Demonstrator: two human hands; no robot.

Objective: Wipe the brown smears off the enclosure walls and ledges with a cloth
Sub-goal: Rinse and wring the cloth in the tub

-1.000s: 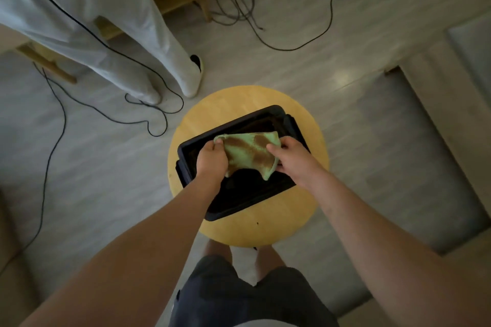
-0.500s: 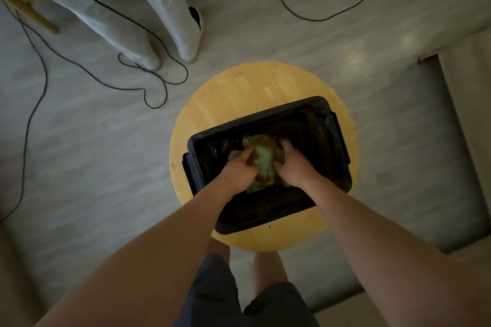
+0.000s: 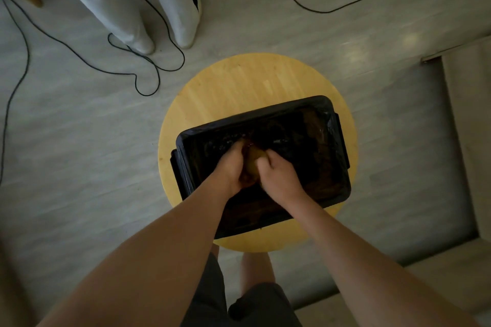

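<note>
Black rectangular plastic tub on round wooden stool; inside, left hand and right hand grip, mostly hiding, a brown-stained cloth. Black cables, pale trouser legs far left.

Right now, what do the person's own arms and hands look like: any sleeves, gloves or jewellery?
Both are bare. The left forearm and right forearm show no sleeves up to the picture's edge, and the left hand and right hand wear no gloves. No watch, bracelet or ring shows, though the light is dim. Below them are dark grey shorts.
</note>
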